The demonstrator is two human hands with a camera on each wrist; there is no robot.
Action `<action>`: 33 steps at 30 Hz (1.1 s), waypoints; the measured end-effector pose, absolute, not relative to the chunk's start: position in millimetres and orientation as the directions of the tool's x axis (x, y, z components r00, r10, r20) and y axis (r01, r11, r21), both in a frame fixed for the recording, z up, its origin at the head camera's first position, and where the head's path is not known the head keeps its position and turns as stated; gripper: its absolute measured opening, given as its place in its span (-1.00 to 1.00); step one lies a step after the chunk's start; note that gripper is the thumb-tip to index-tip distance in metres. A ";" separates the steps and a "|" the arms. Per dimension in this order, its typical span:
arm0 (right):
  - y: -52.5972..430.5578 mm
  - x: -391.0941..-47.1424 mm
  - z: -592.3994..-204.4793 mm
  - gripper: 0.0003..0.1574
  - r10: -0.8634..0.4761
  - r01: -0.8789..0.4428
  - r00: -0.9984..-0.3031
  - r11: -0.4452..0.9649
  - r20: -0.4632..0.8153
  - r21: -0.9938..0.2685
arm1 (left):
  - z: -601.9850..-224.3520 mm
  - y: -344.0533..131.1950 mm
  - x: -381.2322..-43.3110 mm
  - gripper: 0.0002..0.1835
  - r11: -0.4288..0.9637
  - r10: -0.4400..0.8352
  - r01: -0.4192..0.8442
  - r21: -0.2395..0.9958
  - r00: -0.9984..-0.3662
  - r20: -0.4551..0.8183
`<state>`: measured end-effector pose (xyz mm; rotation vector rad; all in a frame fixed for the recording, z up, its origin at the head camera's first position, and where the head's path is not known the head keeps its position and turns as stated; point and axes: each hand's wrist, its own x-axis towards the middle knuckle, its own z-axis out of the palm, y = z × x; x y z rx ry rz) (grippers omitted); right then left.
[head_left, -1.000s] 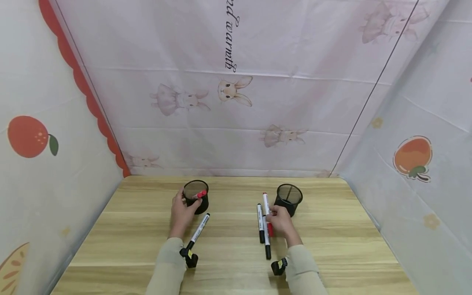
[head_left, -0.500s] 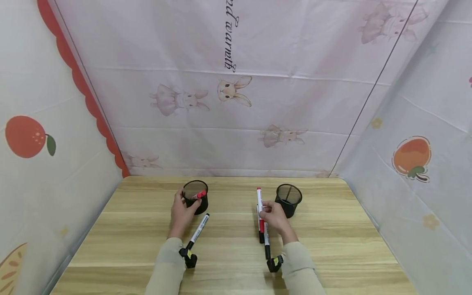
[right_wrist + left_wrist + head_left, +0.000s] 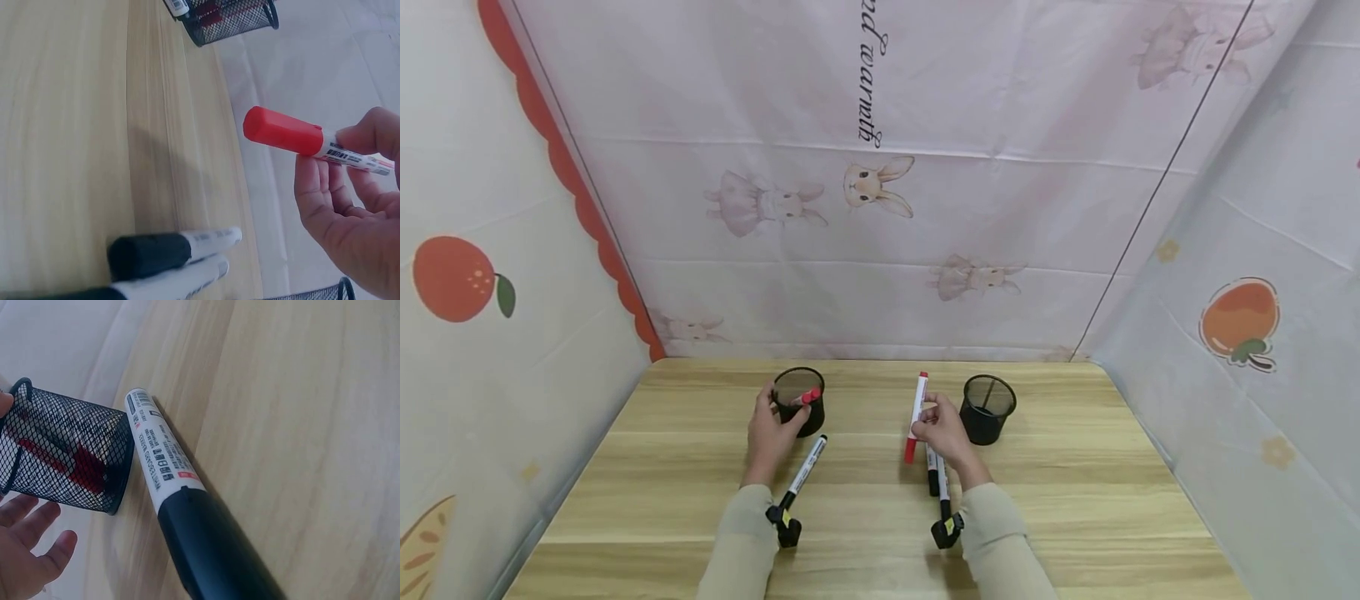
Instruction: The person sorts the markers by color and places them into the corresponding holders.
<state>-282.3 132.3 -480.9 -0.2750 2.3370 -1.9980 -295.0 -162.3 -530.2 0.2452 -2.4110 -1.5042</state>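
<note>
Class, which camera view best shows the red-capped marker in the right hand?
The right wrist view: the red-capped marker appears large there, its cap unobstructed, though the right hand covers part of the barrel. The head view shows it small, with its cap end lower; the left wrist view does not show it.

You have two round black wire-mesh cups, one left (image 3: 812, 422) and one right (image 3: 982, 427); three white-barrelled black-capped markers, one on the left (image 3: 807, 464), two on the right (image 3: 153, 253) (image 3: 172, 284); one white-barrelled red-capped marker (image 3: 919, 408) in your right grip (image 3: 947, 429); at least one red-ended marker (image 3: 807, 397) in the left cup, exact number unclear; two small black wrist cameras (image 3: 787, 530) (image 3: 947, 531); one pale wood-grain bench (image 3: 865, 500).
</note>
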 end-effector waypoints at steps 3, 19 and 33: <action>127.1 -281.5 -473.8 -0.45 -0.169 -0.102 -0.983 0.142 0.077 -0.985 | -531.4 -162.6 -296.0 -0.10 0.455 -0.298 0.007 0.890 -0.941 0.160; 104.9 -291.3 -481.2 -0.61 -0.073 -0.126 -0.990 0.013 0.125 -0.992 | -531.7 -163.5 -293.6 -0.08 0.467 -0.295 0.001 0.884 -0.942 0.157; 90.6 -308.4 -497.3 -0.70 0.000 -0.160 -0.987 0.101 0.161 -0.982 | -532.3 -162.1 -293.5 -0.11 0.461 -0.310 -0.001 0.888 -0.937 0.160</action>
